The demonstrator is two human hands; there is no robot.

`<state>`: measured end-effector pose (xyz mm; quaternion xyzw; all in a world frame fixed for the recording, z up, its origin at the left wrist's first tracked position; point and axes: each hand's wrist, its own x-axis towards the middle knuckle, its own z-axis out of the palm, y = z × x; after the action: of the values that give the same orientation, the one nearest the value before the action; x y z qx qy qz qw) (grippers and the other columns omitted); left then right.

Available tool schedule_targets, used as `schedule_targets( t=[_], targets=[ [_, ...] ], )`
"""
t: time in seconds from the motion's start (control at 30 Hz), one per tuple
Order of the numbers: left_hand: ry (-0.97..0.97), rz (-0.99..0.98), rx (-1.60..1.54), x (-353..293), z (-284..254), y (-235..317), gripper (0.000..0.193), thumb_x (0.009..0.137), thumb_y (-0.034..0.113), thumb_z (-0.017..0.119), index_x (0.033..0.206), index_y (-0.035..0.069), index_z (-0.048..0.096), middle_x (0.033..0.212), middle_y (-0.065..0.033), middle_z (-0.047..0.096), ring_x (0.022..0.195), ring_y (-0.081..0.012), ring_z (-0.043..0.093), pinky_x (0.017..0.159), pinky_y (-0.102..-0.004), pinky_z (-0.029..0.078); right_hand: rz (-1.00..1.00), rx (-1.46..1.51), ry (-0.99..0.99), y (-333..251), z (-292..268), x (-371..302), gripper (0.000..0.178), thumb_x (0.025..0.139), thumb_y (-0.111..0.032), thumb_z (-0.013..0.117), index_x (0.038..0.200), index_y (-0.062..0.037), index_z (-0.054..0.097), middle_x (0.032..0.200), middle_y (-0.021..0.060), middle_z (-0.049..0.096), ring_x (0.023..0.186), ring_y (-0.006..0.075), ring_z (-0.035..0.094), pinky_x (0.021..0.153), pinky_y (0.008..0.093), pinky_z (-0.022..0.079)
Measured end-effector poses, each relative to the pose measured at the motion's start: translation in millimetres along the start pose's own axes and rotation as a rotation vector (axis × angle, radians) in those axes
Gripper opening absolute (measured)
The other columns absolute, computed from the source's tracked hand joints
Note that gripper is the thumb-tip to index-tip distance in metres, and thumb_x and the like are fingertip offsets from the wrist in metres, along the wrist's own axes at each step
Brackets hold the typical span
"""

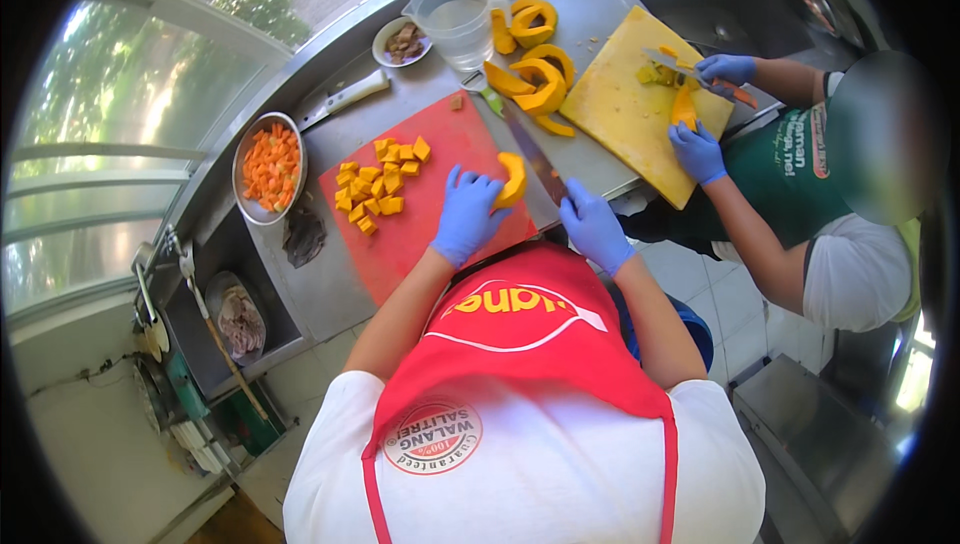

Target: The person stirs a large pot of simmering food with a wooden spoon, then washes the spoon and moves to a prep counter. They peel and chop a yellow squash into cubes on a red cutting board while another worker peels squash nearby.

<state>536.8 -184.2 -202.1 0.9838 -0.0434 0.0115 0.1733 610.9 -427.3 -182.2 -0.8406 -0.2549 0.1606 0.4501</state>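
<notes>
My left hand (468,216), in a blue glove, is closed round a curved wedge of orange squash (511,182) above the right part of a red cutting board (395,259). My right hand (596,230), gloved too, grips a kitchen knife (534,156) just beyond the board's right edge. The blade points away from me, to the right of the wedge. A pile of squash cubes (378,182) lies on the board's left half. One small brownish piece (457,102) rests near its far edge.
Left stands a metal bowl of diced carrots (270,166); a sink (215,319) is below. Behind are a white-handled knife (350,94), bowl of brown pieces (404,44), water pitcher (455,19), green peeler (488,94) and squash wedges (540,84). A co-worker cuts squash on a yellow board (615,94).
</notes>
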Motion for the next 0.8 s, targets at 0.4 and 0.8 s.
schedule_targets(
  t=[0.4, 0.8],
  targets=[
    [0.366, -0.191, -0.249, -87.5, 6.5, -28.9, 0.018, 0.081, 0.017, 0.081, 0.095, 0.008, 0.075, 0.093, -0.0064, 0.070, 0.090, -0.0300, 0.065, 0.084, -0.0412, 0.050, -0.153, -0.607, -0.571, -65.9, 25.0, -6.3, 0.028, 0.098, -0.017, 0.056, 0.121, -0.0012, 0.052, 0.081, 0.0204, 0.071, 0.074, 0.0414, 0.071, 0.067, 0.0521, 0.056],
    [0.412, -0.212, -0.335, -85.7, 12.3, -31.0, 0.011, 0.081, 0.014, 0.081, 0.089, 0.008, 0.075, 0.094, -0.0043, 0.074, 0.091, -0.0279, 0.068, 0.087, -0.0425, 0.052, -0.141, -0.667, -0.675, -55.9, 62.4, 16.2, 0.017, 0.099, -0.012, 0.051, 0.113, -0.0014, 0.050, 0.089, 0.0224, 0.074, 0.084, 0.0418, 0.074, 0.074, 0.0518, 0.058]
  ],
)
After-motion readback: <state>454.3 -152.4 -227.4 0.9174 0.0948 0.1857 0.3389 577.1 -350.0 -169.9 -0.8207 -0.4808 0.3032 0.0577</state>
